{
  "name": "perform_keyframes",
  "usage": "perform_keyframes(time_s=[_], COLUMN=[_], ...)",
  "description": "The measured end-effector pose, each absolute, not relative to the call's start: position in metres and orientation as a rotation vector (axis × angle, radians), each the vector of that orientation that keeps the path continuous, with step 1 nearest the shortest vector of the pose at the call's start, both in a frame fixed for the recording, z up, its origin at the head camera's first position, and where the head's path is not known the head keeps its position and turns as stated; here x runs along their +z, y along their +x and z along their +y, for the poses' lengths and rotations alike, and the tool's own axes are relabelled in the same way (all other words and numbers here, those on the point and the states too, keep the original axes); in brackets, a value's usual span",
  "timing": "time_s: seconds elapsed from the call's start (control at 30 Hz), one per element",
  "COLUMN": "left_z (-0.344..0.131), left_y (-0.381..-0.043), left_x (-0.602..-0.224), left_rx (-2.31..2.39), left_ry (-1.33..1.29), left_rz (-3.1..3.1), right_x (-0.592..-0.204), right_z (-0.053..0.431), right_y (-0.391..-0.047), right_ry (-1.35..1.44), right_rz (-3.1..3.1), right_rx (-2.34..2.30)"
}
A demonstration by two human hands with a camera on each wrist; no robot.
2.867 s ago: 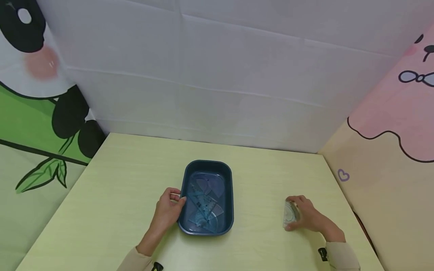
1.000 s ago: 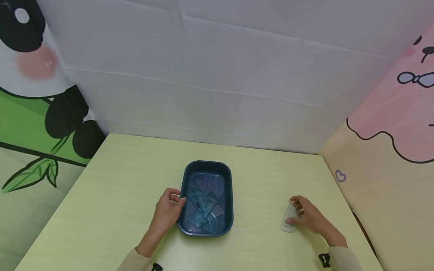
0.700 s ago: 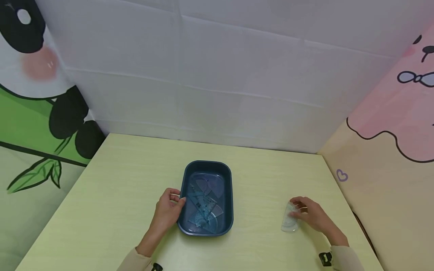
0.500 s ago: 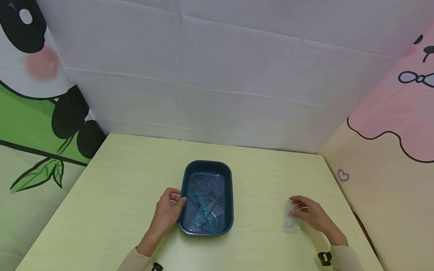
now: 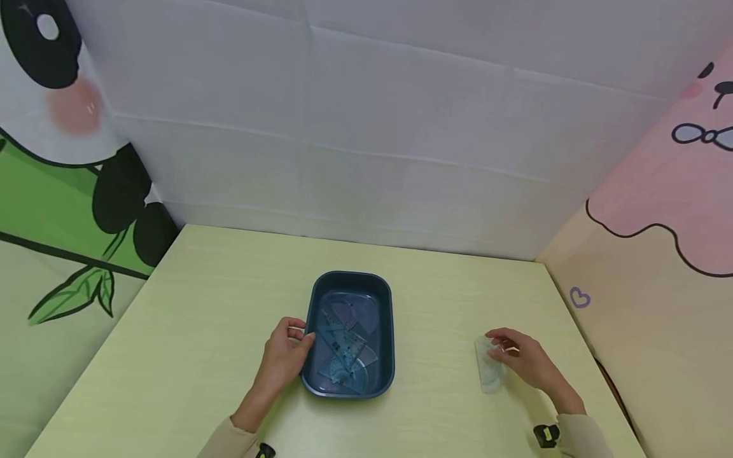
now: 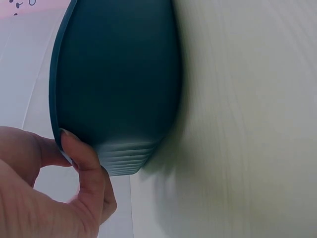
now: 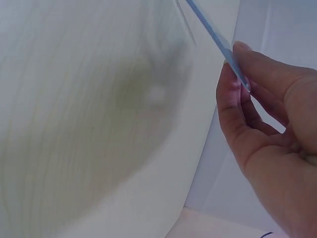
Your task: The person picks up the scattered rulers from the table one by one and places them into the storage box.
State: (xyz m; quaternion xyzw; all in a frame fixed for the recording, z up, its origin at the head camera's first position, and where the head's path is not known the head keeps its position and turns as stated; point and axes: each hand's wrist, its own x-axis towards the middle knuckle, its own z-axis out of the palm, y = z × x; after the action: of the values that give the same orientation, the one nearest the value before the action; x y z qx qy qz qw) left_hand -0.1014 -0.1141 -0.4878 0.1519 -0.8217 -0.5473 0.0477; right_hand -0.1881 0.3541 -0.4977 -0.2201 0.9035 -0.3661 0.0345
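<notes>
My left hand point(image 5: 284, 351) pinches the left rim of a dark blue plastic tub point(image 5: 348, 389); in the left wrist view the thumb and fingers point(image 6: 81, 153) grip its lip from both sides. Inside the tub lie several clear drawing tools, among them a set square point(image 5: 346, 346) and a protractor point(image 5: 361, 376). To the right, my right hand point(image 5: 523, 361) pinches a clear protractor point(image 5: 488, 369) by its edge between thumb and fingers. The right wrist view shows this protractor point(image 7: 215, 37) nearly edge-on and tilted above the table, partly out of frame.
The pale wooden table point(image 5: 229, 286) runs back to a white sheet wall point(image 5: 401, 127). Cartoon-printed side walls stand at left and at right point(image 5: 670, 184). A stretch of tabletop separates the tub from my right hand.
The protractor in my right hand has turned, and my fingers have shifted from a wide grip across it to a pinch at its edge. The left hand and tub have stayed put.
</notes>
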Motion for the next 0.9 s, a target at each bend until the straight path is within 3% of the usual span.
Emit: perform_keyframes(time_s=[0.9], left_z=[-0.114], left_y=[-0.102], left_x=[-0.490], left_rx=[-1.671], left_ry=[0.499], left_rz=[-2.512], right_x=[-0.474], right_z=[0.322], right_y=[-0.192], right_ry=[-0.625], right_rz=[2.705], right_rx=[-1.292])
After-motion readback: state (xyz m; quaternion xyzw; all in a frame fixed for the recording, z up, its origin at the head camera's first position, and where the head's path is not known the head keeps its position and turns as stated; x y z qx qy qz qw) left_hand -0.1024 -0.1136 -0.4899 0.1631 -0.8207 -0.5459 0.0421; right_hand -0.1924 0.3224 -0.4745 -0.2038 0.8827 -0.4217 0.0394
